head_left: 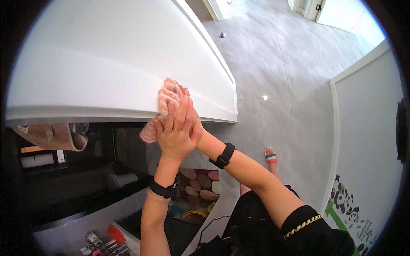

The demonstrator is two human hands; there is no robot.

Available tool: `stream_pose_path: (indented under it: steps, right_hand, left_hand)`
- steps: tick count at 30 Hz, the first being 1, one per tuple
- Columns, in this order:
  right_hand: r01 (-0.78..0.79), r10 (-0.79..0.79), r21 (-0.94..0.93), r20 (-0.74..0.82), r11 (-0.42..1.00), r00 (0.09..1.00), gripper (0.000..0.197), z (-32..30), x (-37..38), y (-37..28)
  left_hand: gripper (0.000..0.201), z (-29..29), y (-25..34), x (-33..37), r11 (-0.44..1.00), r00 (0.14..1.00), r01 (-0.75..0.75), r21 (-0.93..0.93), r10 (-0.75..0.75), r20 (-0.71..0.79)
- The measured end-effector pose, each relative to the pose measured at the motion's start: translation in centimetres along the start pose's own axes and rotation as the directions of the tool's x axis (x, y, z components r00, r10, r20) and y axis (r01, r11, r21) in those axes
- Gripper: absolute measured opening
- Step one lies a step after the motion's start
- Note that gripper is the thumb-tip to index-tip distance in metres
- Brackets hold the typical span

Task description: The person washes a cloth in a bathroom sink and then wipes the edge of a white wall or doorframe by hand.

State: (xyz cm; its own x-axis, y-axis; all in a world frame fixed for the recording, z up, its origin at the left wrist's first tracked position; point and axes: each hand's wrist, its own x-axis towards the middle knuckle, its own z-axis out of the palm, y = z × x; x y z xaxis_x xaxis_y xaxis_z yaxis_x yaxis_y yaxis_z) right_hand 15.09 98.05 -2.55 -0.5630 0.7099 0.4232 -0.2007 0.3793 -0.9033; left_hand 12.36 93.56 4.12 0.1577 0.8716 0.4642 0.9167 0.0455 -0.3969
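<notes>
Both my hands are together at the lower edge of a large white panel [106, 81], which looks like a cabinet surface. A pink-and-white striped cloth [170, 90] is bunched against the panel, with part of it hanging below the edge. My left hand [176, 138], wearing a ring, grips the cloth with its fingers close together. My right hand [197, 128] presses against it from the right, partly hidden behind the left. Its fingertips are hard to separate from the left hand's, but it also appears closed on the cloth.
At left, under the panel, are a dark glossy surface [81, 170] and a folded beige cloth [60, 136]. Small items [104, 246] lie in a box at lower left. A pebble-patterned mat [200, 185] is below my hands. A white wall [367, 128] with panda stickers stands right.
</notes>
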Motion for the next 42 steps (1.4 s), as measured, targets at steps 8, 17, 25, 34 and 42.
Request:
stream_pose_path:
  steps: [8, 17, 25, 34, 42]
  right_hand:
    - [-0.026, -0.092, -0.487, -0.216, 0.873, 0.972, 0.053, -0.2, -4.4, 6.6]
    - [0.059, -0.161, -0.554, -0.138, 0.831, 0.977, 0.054, 0.0, -7.4, 14.7]
    - [-0.157, 0.106, -0.565, -0.123, 0.810, 0.987, 0.055, 3.6, -10.8, 21.7]
    - [-0.232, 0.233, -0.487, -0.059, 0.842, 0.971, 0.057, 5.3, -13.0, 24.6]
    - [-0.079, 0.420, -0.787, 0.239, 0.612, 0.876, 0.063, 0.5, -10.2, 16.8]
  left_hand:
    - [0.044, 6.8, 3.6, -4.5, 0.983, 0.974, -0.084, -0.166, 0.116, 0.197]
    - [0.042, 13.5, 5.7, -7.8, 0.938, 0.931, -0.046, -0.343, 0.164, 0.326]
    - [0.043, 20.2, 5.8, -12.3, 0.886, 0.887, 0.020, -0.464, 0.199, 0.417]
    - [0.042, 21.9, 5.3, -13.2, 0.832, 0.872, 0.084, -0.549, 0.206, 0.445]
    - [0.041, 14.6, 5.8, -8.8, 0.749, 0.872, 0.267, -0.606, 0.081, 0.483]
